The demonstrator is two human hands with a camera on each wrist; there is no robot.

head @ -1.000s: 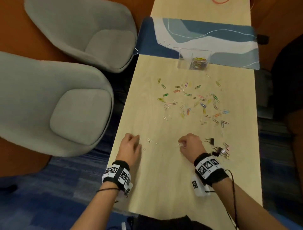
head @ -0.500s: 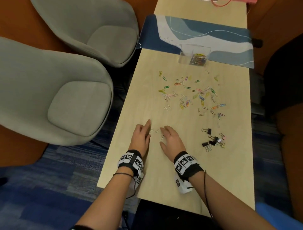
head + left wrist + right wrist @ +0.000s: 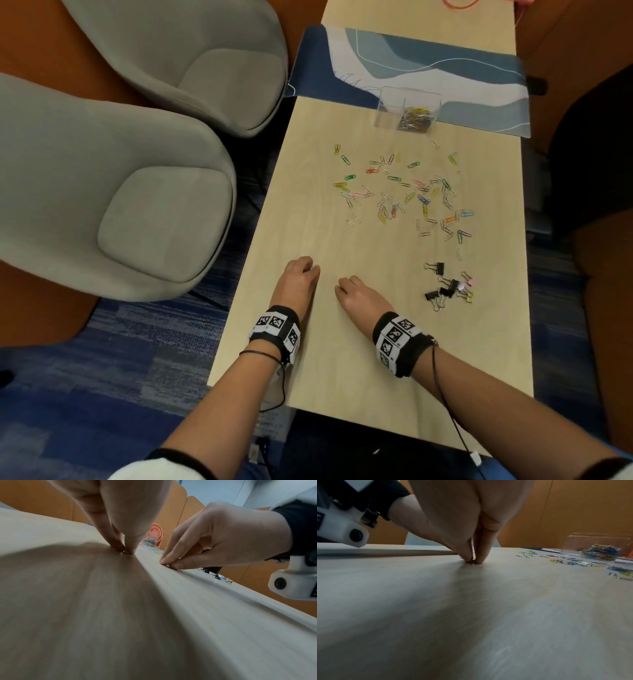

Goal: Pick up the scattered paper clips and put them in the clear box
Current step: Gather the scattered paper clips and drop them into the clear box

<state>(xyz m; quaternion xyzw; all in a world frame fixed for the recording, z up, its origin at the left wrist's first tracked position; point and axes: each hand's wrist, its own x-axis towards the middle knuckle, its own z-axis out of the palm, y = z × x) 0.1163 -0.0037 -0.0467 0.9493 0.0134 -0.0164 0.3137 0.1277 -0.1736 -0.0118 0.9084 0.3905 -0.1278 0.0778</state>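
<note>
Fingertips [image 3: 120, 546] of left hand [image 3: 297, 281] and right hand [image 3: 359, 296] now each pinch silver paper clips [image 3: 473, 562] off table [image 3: 359, 359], having swept them together; colored clips [image 3: 404, 198] remain before clear box [image 3: 407, 108].

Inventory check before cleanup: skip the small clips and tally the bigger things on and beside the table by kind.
Grey armchairs: 2
Clear box: 1
Blue patterned mat: 1
Hands, left hand and right hand: 2
Total: 6
</note>
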